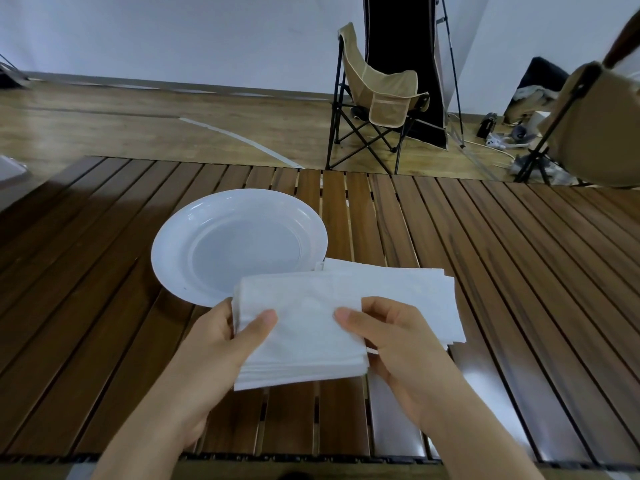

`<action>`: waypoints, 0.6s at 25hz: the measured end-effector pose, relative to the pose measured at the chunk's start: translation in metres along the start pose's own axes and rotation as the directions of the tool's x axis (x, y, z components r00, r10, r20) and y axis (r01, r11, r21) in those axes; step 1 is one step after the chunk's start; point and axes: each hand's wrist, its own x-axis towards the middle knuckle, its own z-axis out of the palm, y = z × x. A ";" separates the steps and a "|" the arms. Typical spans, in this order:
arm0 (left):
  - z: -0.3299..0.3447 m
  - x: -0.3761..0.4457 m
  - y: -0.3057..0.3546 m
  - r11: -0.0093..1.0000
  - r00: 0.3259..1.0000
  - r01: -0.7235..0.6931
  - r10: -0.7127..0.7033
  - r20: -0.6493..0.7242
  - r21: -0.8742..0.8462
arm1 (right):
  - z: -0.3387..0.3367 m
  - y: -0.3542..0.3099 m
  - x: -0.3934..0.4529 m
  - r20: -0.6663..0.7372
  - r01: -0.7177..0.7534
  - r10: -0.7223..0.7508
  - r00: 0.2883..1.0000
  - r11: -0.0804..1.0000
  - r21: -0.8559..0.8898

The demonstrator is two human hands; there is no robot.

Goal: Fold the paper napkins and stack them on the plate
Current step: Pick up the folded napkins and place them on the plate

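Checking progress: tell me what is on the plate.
The white plate shows a bare centre. Its near rim is covered by the folded napkins held in the left hand and right hand.

No readable text, no labels, no numbers (plate and napkins plain white)

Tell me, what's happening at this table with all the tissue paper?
A person is folding paper napkins and means to stack them on a plate. Right now both hands hold one folded napkin bundle just above the slatted wooden table: the left hand grips its left edge, the right hand pinches its right side. More napkins lie flat on the table just behind it. The white plate sits to the left with nothing on it yet.
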 end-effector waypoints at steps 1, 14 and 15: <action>-0.001 0.000 0.001 1.000 1.000 -0.004 0.004 -0.003 0.008 | 0.001 0.000 0.000 -0.004 0.013 -0.013 1.000 1.000 -0.020; -0.024 0.040 0.053 0.979 0.975 -0.053 0.093 -0.200 0.196 | 0.036 -0.074 0.042 0.017 0.114 -0.116 0.993 0.914 -0.390; -0.030 0.055 0.057 0.971 0.964 -0.033 0.094 -0.247 0.238 | 0.042 -0.085 0.054 0.026 0.104 -0.103 0.994 0.903 -0.417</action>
